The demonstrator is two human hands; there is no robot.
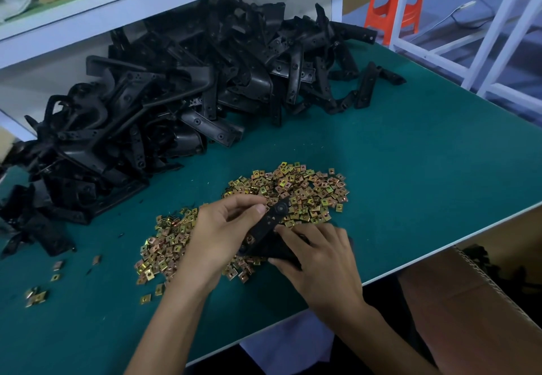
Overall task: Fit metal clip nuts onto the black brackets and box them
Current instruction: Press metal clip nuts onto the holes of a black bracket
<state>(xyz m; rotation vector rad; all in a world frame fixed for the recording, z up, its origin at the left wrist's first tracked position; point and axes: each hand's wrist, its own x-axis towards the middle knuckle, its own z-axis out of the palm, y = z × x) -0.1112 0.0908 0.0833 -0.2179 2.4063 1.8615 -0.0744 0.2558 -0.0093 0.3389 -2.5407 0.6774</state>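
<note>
- The left hand point(223, 228) has its fingers point(249, 200) curled, with thumb and forefinger pinching the upper part of a black bracket point(271, 222) at lower centre.
- The right hand point(319, 260) grips the bracket's lower end, its fingers wrapped round it.
- Under both hands, brass-coloured clip nuts point(305, 190) lie heaped loose on the green surface point(410, 169).
- A big pile of black brackets point(176, 96) fills the upper left.
- At lower right, an open cardboard box point(469, 301) holds dark parts, too dim to identify.
</note>
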